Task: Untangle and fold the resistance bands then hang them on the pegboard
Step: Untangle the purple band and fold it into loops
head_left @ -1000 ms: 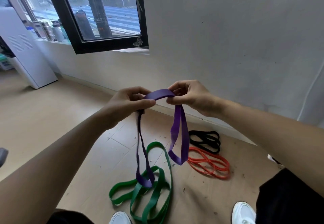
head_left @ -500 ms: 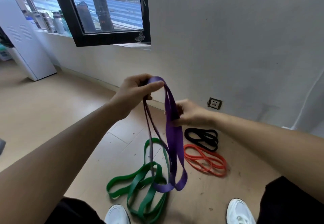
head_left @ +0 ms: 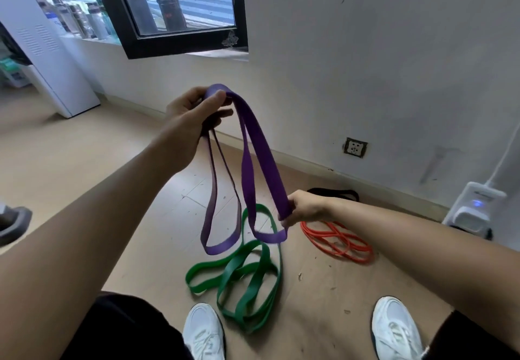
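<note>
A purple resistance band [head_left: 259, 157] hangs doubled in the air in two loops. My left hand [head_left: 191, 117] pinches its top fold between thumb and fingers. Lower and to the right, my right hand [head_left: 302, 208] is closed around the wide strands of the right loop. On the floor below lies a green band [head_left: 247, 280] in a tangled heap. An orange band [head_left: 337, 240] lies right of it, and a black band [head_left: 334, 192] near the wall is partly hidden behind my right wrist. No pegboard is in view.
My two white shoes [head_left: 205, 331] [head_left: 395, 328] stand on the tan floor beside the green band. A wall socket [head_left: 355, 147] and a white device [head_left: 475, 210] sit at the right wall. A black-framed window [head_left: 168, 13] and white cabinet [head_left: 47, 49] are far left.
My right hand slid down the purple band from the top fold to near its lower end. My left hand kept the top fold and rose a little. The loops now hang longer.
</note>
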Tool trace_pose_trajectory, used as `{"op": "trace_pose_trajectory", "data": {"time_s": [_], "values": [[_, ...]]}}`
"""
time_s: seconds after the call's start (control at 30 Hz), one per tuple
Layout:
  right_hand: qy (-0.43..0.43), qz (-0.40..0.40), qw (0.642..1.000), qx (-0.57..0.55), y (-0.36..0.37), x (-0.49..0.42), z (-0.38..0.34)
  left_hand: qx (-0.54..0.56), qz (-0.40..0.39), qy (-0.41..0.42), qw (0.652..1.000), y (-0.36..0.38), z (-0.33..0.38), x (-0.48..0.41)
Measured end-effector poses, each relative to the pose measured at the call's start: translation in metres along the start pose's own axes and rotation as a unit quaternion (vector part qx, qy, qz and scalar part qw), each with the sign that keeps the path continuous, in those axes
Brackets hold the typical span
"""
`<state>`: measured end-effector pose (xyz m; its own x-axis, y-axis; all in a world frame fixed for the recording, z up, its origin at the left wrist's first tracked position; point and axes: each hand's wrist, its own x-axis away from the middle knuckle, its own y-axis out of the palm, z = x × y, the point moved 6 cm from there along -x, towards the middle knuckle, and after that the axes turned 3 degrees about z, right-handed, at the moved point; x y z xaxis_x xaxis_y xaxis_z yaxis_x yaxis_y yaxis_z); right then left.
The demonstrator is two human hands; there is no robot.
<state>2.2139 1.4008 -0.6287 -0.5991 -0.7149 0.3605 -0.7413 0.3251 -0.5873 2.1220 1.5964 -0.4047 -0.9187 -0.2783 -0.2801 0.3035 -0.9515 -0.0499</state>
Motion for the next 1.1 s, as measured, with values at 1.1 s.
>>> {"op": "trace_pose_trajectory", "data": {"time_s": [1.1], "values": [[0.098, 0.342, 0.922, -0.15, -0.114, 0.034, 0.087, -0.093, 0.236, -0.115, 0.96, -0.084, -0.064, -0.001]]}}
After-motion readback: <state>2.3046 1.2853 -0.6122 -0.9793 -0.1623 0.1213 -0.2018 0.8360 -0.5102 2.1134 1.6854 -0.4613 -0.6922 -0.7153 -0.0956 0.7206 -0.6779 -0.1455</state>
